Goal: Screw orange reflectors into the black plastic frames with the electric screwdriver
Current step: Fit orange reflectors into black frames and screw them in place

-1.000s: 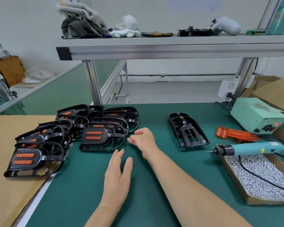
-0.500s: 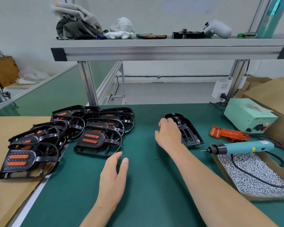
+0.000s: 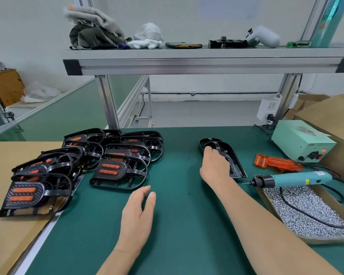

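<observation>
Right hand (image 3: 214,167) curls its fingers round the rounded far end of a bare black plastic frame (image 3: 236,169), which lies right of centre on the green tabletop (image 3: 187,235). Left hand (image 3: 137,213) is held open near the front edge, fingers straight, gripping nothing. Just right of the frame lies a strip of orange reflectors (image 3: 276,162); nearer, the teal electric screwdriver (image 3: 292,178) rests across the rim of a cardboard box of screws (image 3: 306,211) at the right edge. Frames with reflectors fitted (image 3: 117,168) are piled overlapping at the left edge.
</observation>
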